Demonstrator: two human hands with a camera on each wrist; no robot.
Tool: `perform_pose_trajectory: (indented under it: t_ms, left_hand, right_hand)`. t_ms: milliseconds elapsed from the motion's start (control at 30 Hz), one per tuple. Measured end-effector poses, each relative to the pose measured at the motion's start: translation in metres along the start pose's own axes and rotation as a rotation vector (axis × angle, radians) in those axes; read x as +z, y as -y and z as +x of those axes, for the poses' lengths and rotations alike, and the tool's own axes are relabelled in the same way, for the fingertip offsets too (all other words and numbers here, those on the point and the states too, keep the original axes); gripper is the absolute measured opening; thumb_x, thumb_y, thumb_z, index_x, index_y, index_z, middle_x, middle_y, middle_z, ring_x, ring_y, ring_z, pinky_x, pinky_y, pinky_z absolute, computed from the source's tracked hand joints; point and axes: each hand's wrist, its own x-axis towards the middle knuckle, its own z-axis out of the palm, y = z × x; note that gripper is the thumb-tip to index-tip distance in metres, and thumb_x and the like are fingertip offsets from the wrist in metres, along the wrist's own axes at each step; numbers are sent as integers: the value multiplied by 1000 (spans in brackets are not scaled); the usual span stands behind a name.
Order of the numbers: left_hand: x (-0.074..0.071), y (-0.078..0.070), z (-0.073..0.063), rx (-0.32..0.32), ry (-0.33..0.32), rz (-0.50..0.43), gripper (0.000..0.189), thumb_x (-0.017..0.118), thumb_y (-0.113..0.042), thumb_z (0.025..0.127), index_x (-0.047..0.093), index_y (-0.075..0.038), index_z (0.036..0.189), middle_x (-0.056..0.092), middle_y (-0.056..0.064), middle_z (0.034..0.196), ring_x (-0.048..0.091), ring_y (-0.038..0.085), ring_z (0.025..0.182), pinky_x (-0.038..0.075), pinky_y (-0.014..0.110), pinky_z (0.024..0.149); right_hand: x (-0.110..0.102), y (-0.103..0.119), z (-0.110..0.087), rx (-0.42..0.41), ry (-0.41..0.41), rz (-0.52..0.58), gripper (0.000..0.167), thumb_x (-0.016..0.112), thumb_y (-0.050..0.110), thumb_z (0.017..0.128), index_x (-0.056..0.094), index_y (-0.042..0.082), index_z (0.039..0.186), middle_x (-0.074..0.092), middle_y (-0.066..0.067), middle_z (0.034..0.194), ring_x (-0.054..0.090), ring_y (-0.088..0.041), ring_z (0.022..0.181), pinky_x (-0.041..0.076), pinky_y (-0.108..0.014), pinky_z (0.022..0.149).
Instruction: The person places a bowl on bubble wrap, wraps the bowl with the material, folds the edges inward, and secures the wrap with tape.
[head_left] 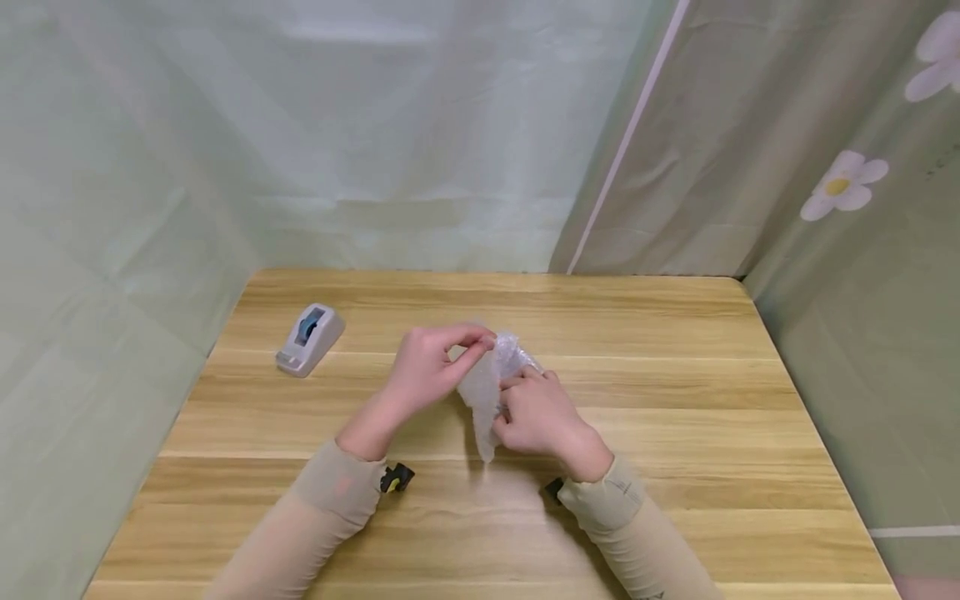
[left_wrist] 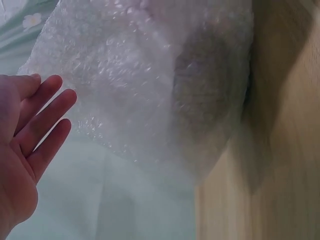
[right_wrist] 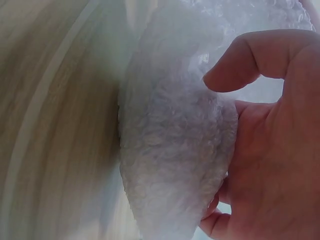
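A sheet of bubble wrap (head_left: 477,392) stands folded over the middle of the table. My left hand (head_left: 429,362) pinches its upper edge between thumb and forefinger, while the other fingers (left_wrist: 52,112) of that hand stay spread. In the right wrist view, my right hand (right_wrist: 277,130) holds the bubble wrap (right_wrist: 175,135) from the side, its fingers partly hidden behind the bundle and its thumb near the upper fold. A darker brownish shape (left_wrist: 202,80) shows through the wrap in the left wrist view; I cannot tell what it is.
A white tape dispenser (head_left: 318,337) with a blue roll stands at the back left of the wooden table (head_left: 675,375). Pale green curtains (head_left: 412,142) hang behind and beside the table, some with flower prints.
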Motion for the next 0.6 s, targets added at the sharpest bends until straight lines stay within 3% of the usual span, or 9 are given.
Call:
perform_pose_trajectory:
  t_ms: [100, 133, 200, 267, 333, 400, 500, 600]
  left_hand:
    - [8, 2, 1, -28, 38, -2, 8, 77, -10, 100, 82, -7, 105, 82, 2, 99, 74, 11, 75, 55, 28, 58]
    - [11, 3, 1, -37, 54, -5, 8, 76, -11, 101, 81, -7, 106, 82, 2, 100, 75, 12, 77, 58, 30, 61]
    - [14, 4, 0, -57, 83, -3, 10, 74, -11, 102, 80, -6, 108, 82, 4, 103, 77, 15, 84, 62, 33, 69]
    - [17, 6, -3, -75, 120, 5, 13, 74, -12, 102, 80, -6, 113, 81, 5, 108, 77, 15, 88, 63, 35, 74]
    - [20, 9, -7, -100, 172, 32, 19, 74, -14, 102, 78, -7, 120, 81, 5, 103, 72, 12, 74, 61, 33, 68]
    - [23, 12, -12, -131, 240, 67, 28, 75, -18, 102, 75, -9, 128, 77, 3, 90, 61, 7, 60, 56, 30, 59]
    - [28, 15, -20, -183, 348, 120, 43, 76, -25, 102, 67, -12, 142, 60, -5, 69, 38, 4, 47, 42, 27, 47]
    - [32, 17, -25, -229, 416, 138, 54, 76, -29, 101, 60, -14, 151, 53, -11, 68, 40, 2, 48, 42, 25, 48]
  right_hand:
    - [0, -3, 0, -17, -14, 30, 26, 65, 30, 87, 55, 24, 64, 64, 7, 81, 62, -27, 109, 48, -46, 79]
    - [1, -5, 1, -23, -21, 50, 20, 66, 31, 88, 61, 23, 70, 66, 6, 83, 62, -27, 113, 48, -46, 81]
    - [1, -7, 2, -31, -38, 97, 13, 69, 33, 89, 70, 21, 87, 71, 4, 93, 62, -28, 120, 50, -47, 85]
    - [1, -10, 2, -34, -45, 150, 28, 72, 34, 87, 75, 18, 110, 75, 0, 111, 62, -27, 125, 50, -48, 90]
    - [1, -12, 3, -36, -47, 186, 47, 74, 35, 86, 71, 16, 129, 72, -3, 128, 61, -26, 127, 50, -49, 94]
    - [1, -14, 3, -39, -45, 201, 53, 75, 35, 87, 69, 16, 135, 69, -3, 136, 60, -24, 128, 50, -48, 96]
    - [1, -16, 2, -60, -48, 200, 46, 73, 32, 86, 71, 16, 129, 70, -4, 130, 61, -24, 123, 52, -49, 95]
    - [1, -17, 1, -77, -41, 197, 46, 72, 29, 85, 73, 16, 129, 71, -5, 130, 61, -25, 123, 51, -50, 96]
